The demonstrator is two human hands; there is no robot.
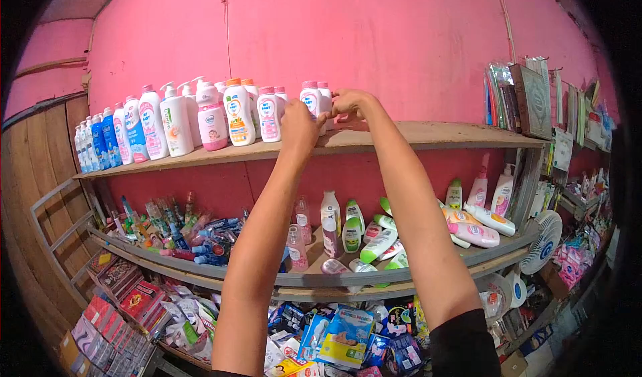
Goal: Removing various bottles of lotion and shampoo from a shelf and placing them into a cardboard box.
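Note:
On the upper wooden shelf [401, 135], both my arms reach up to a pair of white baby powder bottles with pink caps. My left hand [299, 124] is curled against the left side of the front powder bottle [309, 99], its thumb across the lower front. Bent fingers of my right hand [350, 104] close in at the right side of the rear powder bottle [325, 96]; their tips are partly hidden. Just left stands another pink-capped bottle [269, 117], beside a white bottle with an orange cap [239, 116].
Pump bottles [176, 124] and blue bottles [109, 136] line the shelf's left end. Books [531, 101] stand at its right end. Below, a shelf with a metal rail [374, 280] carries upright and toppled bottles [380, 244]. Packaged goods [344, 337] fill the lowest level. A fan [542, 243] is at right.

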